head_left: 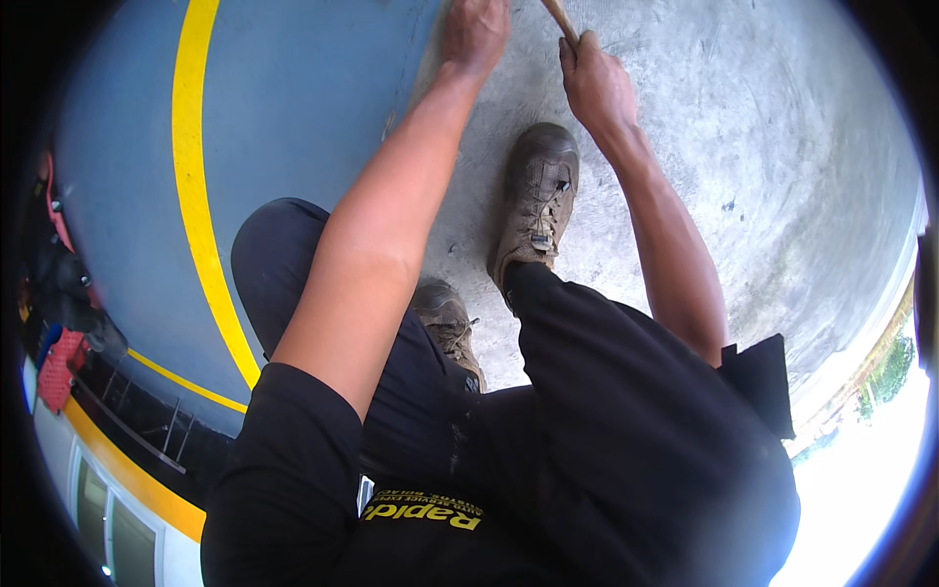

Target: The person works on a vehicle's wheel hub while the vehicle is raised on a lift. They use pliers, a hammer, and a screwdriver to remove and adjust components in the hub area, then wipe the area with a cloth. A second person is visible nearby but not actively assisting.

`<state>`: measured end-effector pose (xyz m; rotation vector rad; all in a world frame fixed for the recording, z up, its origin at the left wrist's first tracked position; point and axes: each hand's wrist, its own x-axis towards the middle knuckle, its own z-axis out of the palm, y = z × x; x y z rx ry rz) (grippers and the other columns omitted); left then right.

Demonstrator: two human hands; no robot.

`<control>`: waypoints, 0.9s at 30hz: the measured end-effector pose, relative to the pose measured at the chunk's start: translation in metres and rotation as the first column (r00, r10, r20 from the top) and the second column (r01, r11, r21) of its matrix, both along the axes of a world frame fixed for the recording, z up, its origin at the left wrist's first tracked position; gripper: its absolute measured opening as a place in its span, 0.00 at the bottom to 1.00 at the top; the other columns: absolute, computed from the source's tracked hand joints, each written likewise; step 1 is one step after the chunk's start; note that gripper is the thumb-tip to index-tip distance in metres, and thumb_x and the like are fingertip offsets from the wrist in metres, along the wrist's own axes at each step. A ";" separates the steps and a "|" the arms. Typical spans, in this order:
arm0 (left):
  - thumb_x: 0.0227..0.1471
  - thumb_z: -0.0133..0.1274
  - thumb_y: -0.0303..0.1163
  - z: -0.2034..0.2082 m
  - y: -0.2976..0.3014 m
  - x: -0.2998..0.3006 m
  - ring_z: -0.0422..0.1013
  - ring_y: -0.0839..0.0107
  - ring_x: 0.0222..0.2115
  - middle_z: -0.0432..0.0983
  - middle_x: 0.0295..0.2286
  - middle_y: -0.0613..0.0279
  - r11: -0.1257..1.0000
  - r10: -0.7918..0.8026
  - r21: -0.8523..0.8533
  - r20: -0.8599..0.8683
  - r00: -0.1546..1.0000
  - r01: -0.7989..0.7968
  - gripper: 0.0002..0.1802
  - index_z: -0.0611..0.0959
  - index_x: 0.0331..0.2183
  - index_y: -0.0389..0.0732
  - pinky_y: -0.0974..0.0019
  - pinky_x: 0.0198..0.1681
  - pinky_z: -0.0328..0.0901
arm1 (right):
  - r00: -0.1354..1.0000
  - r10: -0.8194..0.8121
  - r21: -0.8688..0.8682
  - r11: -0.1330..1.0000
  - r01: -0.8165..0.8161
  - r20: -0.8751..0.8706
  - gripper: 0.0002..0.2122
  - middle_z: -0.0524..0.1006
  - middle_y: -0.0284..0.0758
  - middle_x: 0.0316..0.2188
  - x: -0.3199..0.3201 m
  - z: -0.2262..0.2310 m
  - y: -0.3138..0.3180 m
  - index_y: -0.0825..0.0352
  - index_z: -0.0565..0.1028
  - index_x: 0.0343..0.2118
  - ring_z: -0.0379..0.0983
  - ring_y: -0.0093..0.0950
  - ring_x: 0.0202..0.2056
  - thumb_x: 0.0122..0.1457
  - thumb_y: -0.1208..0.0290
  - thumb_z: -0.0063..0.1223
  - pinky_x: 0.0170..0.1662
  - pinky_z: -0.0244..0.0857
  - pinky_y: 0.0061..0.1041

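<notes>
Nearest are dark trousers, then a brown shoe on the grey floor. Beyond, the right hand closes round the near end of a wooden stick that runs out past the top edge. The left hand, to its left, is cut off; I cannot tell what it holds. The stick is gripped, but with its far end unseen, what is done or left cannot be judged.

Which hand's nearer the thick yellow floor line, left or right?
Left hand. It's to the right of the yellow line, at the picture's top edge; the right hand is farther right, gripping a wooden stick.
</notes>
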<state>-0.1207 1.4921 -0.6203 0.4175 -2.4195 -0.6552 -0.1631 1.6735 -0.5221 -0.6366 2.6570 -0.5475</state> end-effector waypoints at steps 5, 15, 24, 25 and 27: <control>0.62 0.51 0.25 -0.004 -0.005 0.002 0.74 0.44 0.42 0.76 0.40 0.44 1.000 0.023 0.002 0.085 0.996 -0.023 0.06 0.79 0.41 0.35 0.47 0.47 0.70 | 1.000 0.018 -0.063 0.998 -0.019 -0.020 0.20 0.81 0.51 0.24 -0.010 -0.004 -0.005 0.68 0.71 0.37 0.80 0.50 0.24 0.77 0.52 0.43 0.31 0.72 0.52; 0.63 0.54 0.25 -0.010 -0.006 -0.004 0.74 0.37 0.44 0.76 0.43 0.39 0.998 0.006 0.065 0.009 1.000 -0.007 0.07 0.80 0.43 0.34 0.43 0.47 0.70 | 0.981 -0.171 -0.026 0.984 0.174 0.088 0.23 0.83 0.58 0.32 -0.016 -0.011 0.012 0.74 0.76 0.39 0.81 0.60 0.38 0.75 0.54 0.45 0.44 0.73 0.56; 0.63 0.55 0.25 0.005 -0.012 0.001 0.75 0.38 0.43 0.77 0.42 0.42 0.960 -0.075 0.265 -0.065 0.995 0.089 0.06 0.83 0.42 0.36 0.44 0.47 0.70 | 0.966 -0.255 0.018 0.967 0.255 0.039 0.22 0.83 0.57 0.33 -0.006 -0.025 0.039 0.74 0.76 0.38 0.80 0.61 0.38 0.75 0.53 0.47 0.44 0.72 0.54; 0.63 0.55 0.26 0.008 -0.012 0.004 0.75 0.39 0.43 0.77 0.42 0.42 0.959 -0.092 0.263 -0.070 0.993 0.107 0.06 0.83 0.42 0.36 0.44 0.46 0.70 | 0.964 -0.261 0.018 0.965 0.260 0.045 0.22 0.83 0.57 0.33 -0.005 -0.025 0.039 0.74 0.76 0.38 0.80 0.61 0.39 0.75 0.53 0.47 0.45 0.72 0.54; 0.63 0.56 0.26 0.013 -0.014 0.009 0.75 0.39 0.43 0.77 0.41 0.43 0.956 -0.122 0.257 -0.080 0.989 0.139 0.06 0.83 0.41 0.37 0.45 0.46 0.70 | 0.962 -0.268 0.014 0.964 0.267 0.058 0.22 0.83 0.58 0.34 -0.004 -0.024 0.037 0.74 0.76 0.39 0.80 0.60 0.40 0.75 0.53 0.47 0.45 0.71 0.54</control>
